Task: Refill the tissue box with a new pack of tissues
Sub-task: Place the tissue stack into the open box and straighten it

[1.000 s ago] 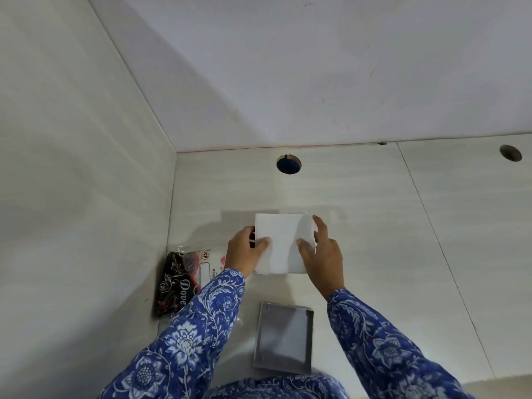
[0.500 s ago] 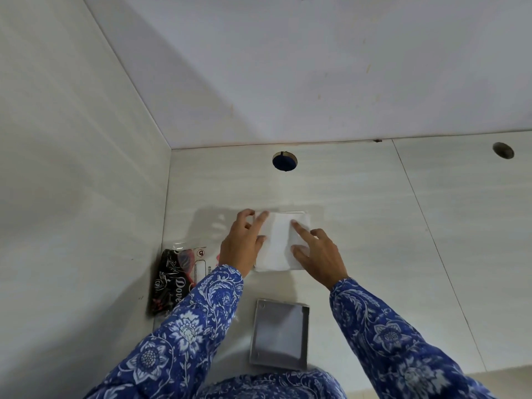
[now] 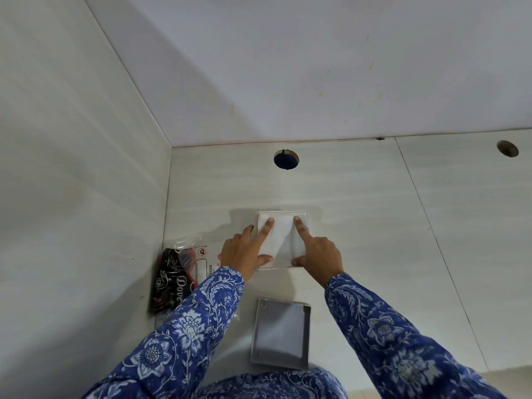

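Two hands are at work on the pale counter (image 3: 374,214), and furthest left against the side wall (image 3: 72,168) you have the dark tissue wrapper (image 3: 172,279) printed "Dove", lying flat with its clear end crumpled and partly under your left sleeve (image 3: 184,326). Next comes your left hand (image 3: 244,251), fingers spread and flat, not gripping: the forefinger reaches up onto the white tissue stack (image 3: 283,240) and the thumb presses its near left edge. That stack sits squarely in the tissue box (image 3: 307,215), whose thin rim shows along the far and right sides. Nearer you, apart from the box, a grey square lid (image 3: 280,332) lies flat on the counter. Your right hand (image 3: 319,254) is likewise pressing rather than holding, forefinger stretched onto the stack's far right corner, thumb on its near edge, other fingers curled. Beyond, a round hole with a blue plug (image 3: 286,160) sits in the counter near the back wall, and another hole (image 3: 507,148) at far right
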